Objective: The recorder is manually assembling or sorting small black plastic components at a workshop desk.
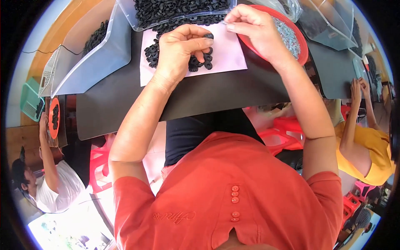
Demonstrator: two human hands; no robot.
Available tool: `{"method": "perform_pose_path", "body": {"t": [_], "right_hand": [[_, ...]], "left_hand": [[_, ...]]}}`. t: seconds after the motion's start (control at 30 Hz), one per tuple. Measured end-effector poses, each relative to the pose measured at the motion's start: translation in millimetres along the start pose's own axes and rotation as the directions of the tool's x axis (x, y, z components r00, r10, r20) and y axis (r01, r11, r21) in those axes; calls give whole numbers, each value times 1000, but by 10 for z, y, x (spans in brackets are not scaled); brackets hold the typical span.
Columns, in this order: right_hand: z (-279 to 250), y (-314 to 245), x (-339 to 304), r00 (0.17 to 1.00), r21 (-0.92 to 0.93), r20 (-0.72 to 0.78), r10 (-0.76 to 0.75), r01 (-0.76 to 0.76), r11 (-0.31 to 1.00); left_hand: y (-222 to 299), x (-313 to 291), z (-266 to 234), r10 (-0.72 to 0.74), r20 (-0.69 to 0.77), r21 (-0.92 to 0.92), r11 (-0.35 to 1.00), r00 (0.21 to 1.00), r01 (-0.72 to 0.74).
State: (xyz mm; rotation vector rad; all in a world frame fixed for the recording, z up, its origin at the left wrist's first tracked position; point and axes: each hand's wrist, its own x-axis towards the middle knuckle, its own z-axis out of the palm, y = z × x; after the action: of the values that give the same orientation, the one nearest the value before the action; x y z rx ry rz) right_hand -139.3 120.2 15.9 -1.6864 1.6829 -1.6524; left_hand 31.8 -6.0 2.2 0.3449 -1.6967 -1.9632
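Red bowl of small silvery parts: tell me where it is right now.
In the head view, the red bowl is toward the upper right, between the pink sheet and a clear plastic bin, partly hidden behind the right hand.

Your work area is a flat, matte black surface with a rounded corner at its near left. Directly before you, a pale pink sheet lies on the surface. Loose black ring-shaped parts are heaped along the sheet's far and left sides; a smaller cluster sits nearer its middle. Beyond the sheet, you have a clear bin filled with black parts. To your left stands a large translucent bin, also containing black parts. To your right, a round red basin holds small metallic pieces.
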Motion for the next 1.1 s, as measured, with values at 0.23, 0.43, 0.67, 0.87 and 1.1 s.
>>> {"method": "perform_pose_path", "body": {"t": [0.23, 0.43, 0.67, 0.87, 1.1], "right_hand": [[536, -275, -17, 993, -237, -103, -55, 29, 971], [647, 2, -32, 975, -70, -213, -72, 58, 996], [539, -128, -47, 983, -194, -167, -81, 48, 980], [467, -205, -40, 980, -317, -106, -168, 127, 940], [456, -177, -13, 896, -676, 173, -408, 409, 612]], "left_hand": [[9, -37, -53, 4, -76, -2, 1000, 997, -4], [30, -24, -61, -2, -164, -184, 982, 986, -29], [19, -3, -132, 30, -182, -87, 995, 983, -47], [58, -60, -21, 96, -180, 291, 956, 979, -40], [-87, -18, -85, 260, -60, 536, 823, 964, -188]]}}
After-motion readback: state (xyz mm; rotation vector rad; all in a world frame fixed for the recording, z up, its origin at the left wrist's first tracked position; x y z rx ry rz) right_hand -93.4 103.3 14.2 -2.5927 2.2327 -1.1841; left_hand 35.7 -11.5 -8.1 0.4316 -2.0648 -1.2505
